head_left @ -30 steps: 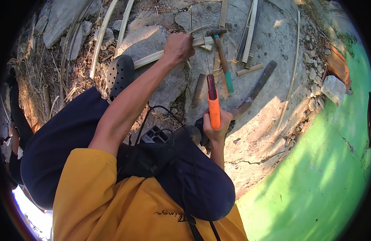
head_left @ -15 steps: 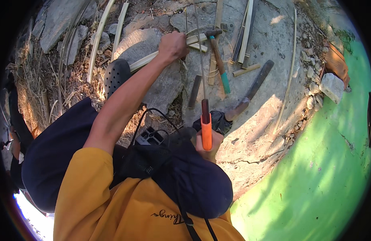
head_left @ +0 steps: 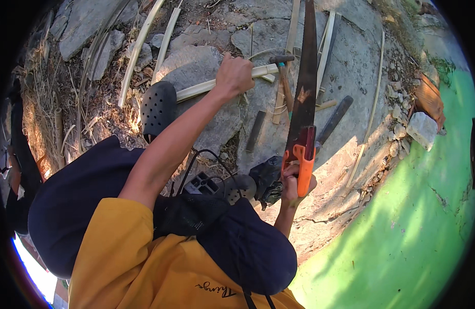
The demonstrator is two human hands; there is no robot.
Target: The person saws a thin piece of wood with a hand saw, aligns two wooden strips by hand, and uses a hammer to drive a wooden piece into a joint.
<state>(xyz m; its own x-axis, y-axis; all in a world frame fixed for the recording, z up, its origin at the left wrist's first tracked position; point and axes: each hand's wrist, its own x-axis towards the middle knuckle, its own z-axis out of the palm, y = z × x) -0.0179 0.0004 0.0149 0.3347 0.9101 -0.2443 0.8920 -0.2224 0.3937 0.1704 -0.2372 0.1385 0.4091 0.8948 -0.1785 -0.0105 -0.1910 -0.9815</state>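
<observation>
My left hand (head_left: pixel 234 74) is closed around a pale bamboo strip (head_left: pixel 196 90) that lies across a flat grey rock (head_left: pixel 196 64). My right hand (head_left: pixel 294 183) grips the orange handle of a hand saw (head_left: pixel 303 103). The saw's dark blade points up and away over the rock, near the strip's far end. A hammer with a brown handle (head_left: pixel 285 85) lies on the stone between the two hands.
More bamboo strips (head_left: pixel 137 54) lie at the top, among dry grass at the left. A black perforated clog (head_left: pixel 156 107) rests by the rock. A dark flat blade (head_left: pixel 334 119) lies on the stone. Loose stones (head_left: pixel 421 129) edge a green surface (head_left: pixel 417 221) at the right.
My right hand has turned the saw so its long blade now stands out over the rock. My left hand stays closed on the bamboo strip.
</observation>
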